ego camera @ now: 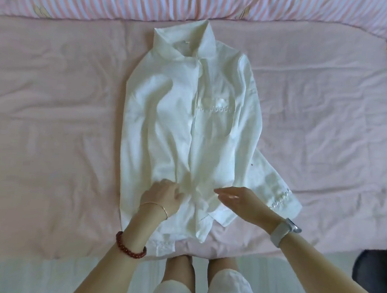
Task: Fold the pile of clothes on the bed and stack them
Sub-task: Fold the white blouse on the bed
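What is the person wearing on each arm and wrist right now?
Both forearms are bare, no sleeves. The left hand has a thin gold bangle at the wrist and a dark red beaded bracelet further up the forearm. The right hand wears a watch with a pale grey strap.

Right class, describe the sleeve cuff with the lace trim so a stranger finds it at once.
Start at the pink bed sheet, then the white shirt lying on it. The cuff sticks out just beyond the right hand, the only shirt edge with a looped lace strip.

White shirt [189, 123] flat on pink bed [53, 113]; left hand [161, 195] pinching hem, right hand [241, 201] extended above.
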Available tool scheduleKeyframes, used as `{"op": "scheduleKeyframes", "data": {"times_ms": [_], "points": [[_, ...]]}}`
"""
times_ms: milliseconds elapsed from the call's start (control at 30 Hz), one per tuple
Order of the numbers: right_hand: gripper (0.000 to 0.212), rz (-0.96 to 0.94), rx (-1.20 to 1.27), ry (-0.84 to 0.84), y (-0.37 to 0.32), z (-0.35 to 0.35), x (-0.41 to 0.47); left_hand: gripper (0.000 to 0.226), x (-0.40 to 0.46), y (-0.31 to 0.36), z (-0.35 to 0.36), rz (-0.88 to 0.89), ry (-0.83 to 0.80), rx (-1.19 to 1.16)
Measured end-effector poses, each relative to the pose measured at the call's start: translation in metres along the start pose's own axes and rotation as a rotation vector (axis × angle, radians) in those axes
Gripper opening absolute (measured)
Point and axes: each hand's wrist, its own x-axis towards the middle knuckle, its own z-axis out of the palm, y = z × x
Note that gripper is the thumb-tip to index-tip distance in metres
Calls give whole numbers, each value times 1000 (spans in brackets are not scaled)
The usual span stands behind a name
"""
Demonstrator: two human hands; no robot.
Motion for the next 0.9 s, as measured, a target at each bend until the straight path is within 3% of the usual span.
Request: {"op": "scheduleKeyframes", "data": {"times_ms": [100,167,233,300,400,500,600,900], "points": [[28,52,42,614,15,-12,-1,36,4,4,-11,-26,438,-287],[40,143,-107,758,27,-24,4,34,10,17,-17,91,502,-318],[57,255,-192,735,38,-35,12,36,22,35,-20,209,483,-299],[61,349,-280,635,49,-45,23,38,37,55,-21,292,459,-251],[29,315,-263,567,64,-63,33,38,56,87,-25,327,427,-223],[20,179,22,758,77,-100,21,39,72,121,-30,337,391,-185],[17,107,73,888,94,-169,4,43,90,166,-38,349,385,-113],[25,114,-414,1098,169,-385,0,51,176,345,-54,451,413,183]]}}
